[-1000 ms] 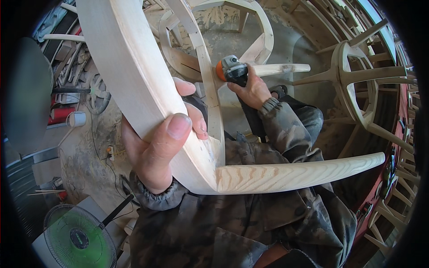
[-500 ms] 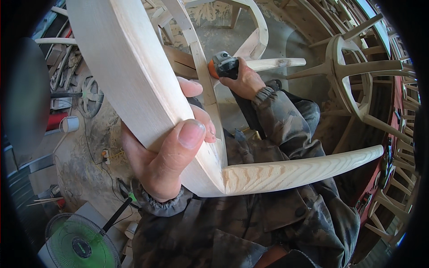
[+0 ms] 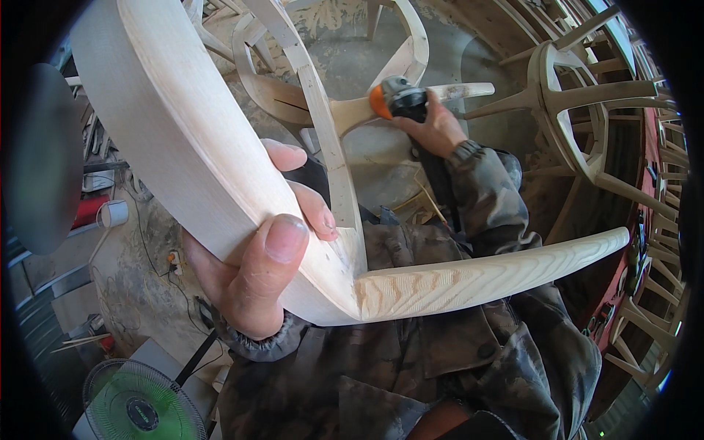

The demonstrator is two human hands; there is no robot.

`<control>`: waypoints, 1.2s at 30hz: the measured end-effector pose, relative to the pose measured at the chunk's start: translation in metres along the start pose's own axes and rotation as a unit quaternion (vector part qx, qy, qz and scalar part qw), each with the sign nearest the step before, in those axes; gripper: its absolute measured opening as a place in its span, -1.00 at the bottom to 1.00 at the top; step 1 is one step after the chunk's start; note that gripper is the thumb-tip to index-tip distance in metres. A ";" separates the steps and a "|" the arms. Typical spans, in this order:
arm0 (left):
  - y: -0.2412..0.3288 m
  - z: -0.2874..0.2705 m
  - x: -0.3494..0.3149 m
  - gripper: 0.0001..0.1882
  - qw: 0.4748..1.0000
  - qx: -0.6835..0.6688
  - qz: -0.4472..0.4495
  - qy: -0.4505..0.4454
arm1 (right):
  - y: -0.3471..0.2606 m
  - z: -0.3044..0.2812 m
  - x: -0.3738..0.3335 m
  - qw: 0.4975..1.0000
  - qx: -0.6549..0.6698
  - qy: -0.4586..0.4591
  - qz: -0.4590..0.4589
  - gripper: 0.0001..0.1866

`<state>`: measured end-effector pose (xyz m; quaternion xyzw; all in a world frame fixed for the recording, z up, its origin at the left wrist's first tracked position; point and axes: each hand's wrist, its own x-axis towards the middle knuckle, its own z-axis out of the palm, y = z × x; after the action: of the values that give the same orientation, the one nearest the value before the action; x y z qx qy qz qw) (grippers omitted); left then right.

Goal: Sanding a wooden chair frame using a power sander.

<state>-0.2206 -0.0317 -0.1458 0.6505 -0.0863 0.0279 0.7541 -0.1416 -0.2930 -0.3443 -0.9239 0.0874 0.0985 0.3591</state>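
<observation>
Close in front of me rises a pale wooden chair frame (image 3: 169, 125), its broad curved rail slanting from upper left to lower middle. My left hand (image 3: 253, 275) is wrapped around that rail, thumb on the near face and fingertips showing beyond it. From the rail's lower end a leg with striped grain (image 3: 484, 275) reaches right across my lap. Farther off, my right hand (image 3: 438, 128) grips a grey-and-black angle grinder (image 3: 403, 95) with an orange disc. The disc lies beside another leg of the frame (image 3: 353, 114); whether they touch I cannot tell.
A green fan (image 3: 143, 411) stands at lower left, near cables on the dusty floor (image 3: 150, 293). Another wooden chair frame (image 3: 546, 99) is at right, with several more stacked beyond a red edge (image 3: 649, 161). A blurred dark round shape (image 3: 44, 158) fills the left side.
My right hand has moved the angle grinder right and slightly farther away, uncovering more of the leg beside it. The frame and my left hand have shifted a little left.
</observation>
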 end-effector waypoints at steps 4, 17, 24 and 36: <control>0.000 -0.002 0.001 -0.28 1.000 0.006 -0.003 -0.024 | 0.035 -0.032 0.001 0.997 0.023 0.040 0.060 -0.12; -0.004 -0.004 0.002 -0.26 1.000 0.018 0.016 0.011 | -0.037 0.016 -0.016 0.999 0.049 -0.018 -0.011 -0.06; 0.005 0.002 0.006 -0.32 0.998 -0.052 -0.007 0.031 | -0.050 0.029 -0.009 0.998 0.045 -0.029 -0.039 -0.03; 0.003 0.007 0.007 -0.29 0.998 -0.050 0.010 0.045 | -0.048 0.026 -0.043 0.999 0.015 -0.033 -0.034 -0.07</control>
<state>-0.2152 -0.0388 -0.1410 0.6093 -0.0599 0.0604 0.7883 -0.1750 -0.2366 -0.3220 -0.9171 0.0459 0.1156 0.3787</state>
